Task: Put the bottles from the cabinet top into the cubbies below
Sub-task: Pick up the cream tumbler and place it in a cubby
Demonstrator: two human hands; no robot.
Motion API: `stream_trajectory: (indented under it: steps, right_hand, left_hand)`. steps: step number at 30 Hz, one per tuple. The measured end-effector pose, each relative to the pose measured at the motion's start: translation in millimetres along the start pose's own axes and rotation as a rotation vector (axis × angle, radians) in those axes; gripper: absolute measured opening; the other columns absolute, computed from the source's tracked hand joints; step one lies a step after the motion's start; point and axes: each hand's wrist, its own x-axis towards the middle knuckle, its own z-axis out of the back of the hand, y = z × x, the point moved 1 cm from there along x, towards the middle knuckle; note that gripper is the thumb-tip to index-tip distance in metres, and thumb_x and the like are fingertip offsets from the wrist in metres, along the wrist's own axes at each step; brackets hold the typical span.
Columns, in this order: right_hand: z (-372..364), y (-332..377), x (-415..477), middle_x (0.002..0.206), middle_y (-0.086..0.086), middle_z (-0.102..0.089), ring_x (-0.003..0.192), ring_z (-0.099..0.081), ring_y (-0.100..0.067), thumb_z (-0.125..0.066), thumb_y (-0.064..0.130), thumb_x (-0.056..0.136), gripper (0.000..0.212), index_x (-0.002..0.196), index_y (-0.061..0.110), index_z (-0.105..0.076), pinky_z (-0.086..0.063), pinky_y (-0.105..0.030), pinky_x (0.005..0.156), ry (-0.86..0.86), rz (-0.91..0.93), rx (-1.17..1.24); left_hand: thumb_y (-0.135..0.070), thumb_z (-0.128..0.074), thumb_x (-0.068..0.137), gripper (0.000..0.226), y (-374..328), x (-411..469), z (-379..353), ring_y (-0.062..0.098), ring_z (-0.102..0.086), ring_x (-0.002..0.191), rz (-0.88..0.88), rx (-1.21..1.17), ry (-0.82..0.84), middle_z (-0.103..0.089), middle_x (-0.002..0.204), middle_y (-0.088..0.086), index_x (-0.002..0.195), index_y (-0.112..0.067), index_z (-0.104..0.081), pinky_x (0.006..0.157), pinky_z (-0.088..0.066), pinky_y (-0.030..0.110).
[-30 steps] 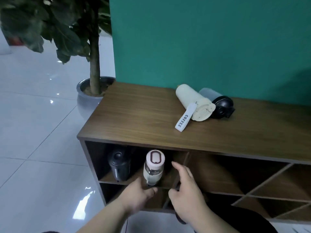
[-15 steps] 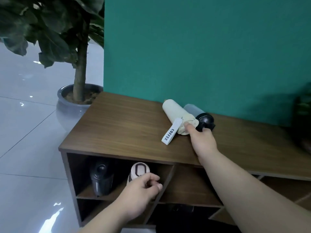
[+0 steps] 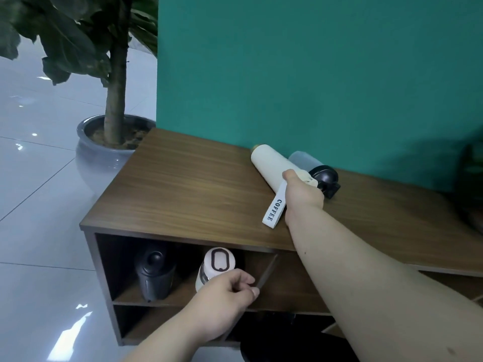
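Observation:
A cream bottle [image 3: 269, 163] with a white "COFFEE" strap lies on its side on the wooden cabinet top [image 3: 188, 194]. My right hand [image 3: 303, 192] is closed around its cap end. Behind it lies a grey bottle with a black lid [image 3: 317, 169], against the green wall. In the top-left cubby [image 3: 115, 270] stand a black bottle [image 3: 154, 275] and a pale bottle with a pink lid [image 3: 218, 263]. My left hand [image 3: 222, 301] grips the pale bottle's body from the front.
A potted tree in a grey pot [image 3: 104, 150] stands on the tiled floor left of the cabinet. More cubbies with slanted dividers [image 3: 266, 270] run to the right. A dark object [image 3: 473, 184] sits at the cabinet's far right edge.
My right hand left the cubby front, rose to the cabinet top and closed on the cream bottle. My left hand stayed on the pale bottle. The view lifted.

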Motion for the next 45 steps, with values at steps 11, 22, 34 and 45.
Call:
stream_trajectory:
  steps: [11, 22, 34, 45]
  right_hand:
    - [128, -1, -76, 0.111, 0.009, -0.071, 0.103, -0.068, -0.013, -0.076, 0.022, 0.080, 0.040, 0.114, 0.036, -0.061, -0.050, -0.032, 0.079, 0.437, 0.355, 0.009]
    - [210, -55, -46, 0.126, 0.028, -0.051, 0.111, -0.054, 0.007, -0.083, 0.035, 0.065, 0.078, 0.132, 0.051, -0.048, -0.044, -0.015, 0.087, 0.770, 0.539, -0.821]
    - [147, -137, 26, 0.137, 0.011, -0.045, 0.133, -0.040, -0.015, -0.075, 0.046, 0.067, 0.081, 0.141, 0.035, -0.042, -0.039, -0.027, 0.106, 0.621, 0.540, -0.989]
    - [120, -149, 59, 0.101, 0.009, -0.071, 0.096, -0.068, -0.016, -0.077, 0.040, 0.062, 0.046, 0.105, 0.028, -0.065, -0.059, -0.035, 0.081, 0.521, 0.519, -0.930]
  left_hand:
    - [-0.008, -0.076, 0.092, 0.014, 0, -22, 0, 0.013, -0.065, 0.068, 0.057, -0.153, -0.025, -0.071, 0.085, 0.002, 0.105, -0.013, -0.075, 0.063, -0.049, 0.018]
    - [-0.029, -0.092, 0.063, 0.076, 43, -12, -59, 0.026, -0.074, 0.111, 0.102, 0.225, 0.217, -0.075, 0.120, 0.003, 0.131, -0.030, -0.059, 0.098, -0.060, 0.050]
    - [-0.044, -0.078, 0.083, 0.077, 54, 62, -140, 0.010, -0.052, 0.130, 0.126, 0.311, -0.043, -0.047, 0.137, -0.013, 0.149, -0.030, -0.041, 0.108, -0.042, 0.026]
    - [-0.049, -0.075, 0.083, 0.059, 62, 108, -159, 0.019, -0.067, 0.120, 0.124, 0.236, -0.230, -0.072, 0.128, -0.003, 0.134, -0.026, -0.057, 0.101, -0.054, 0.043]
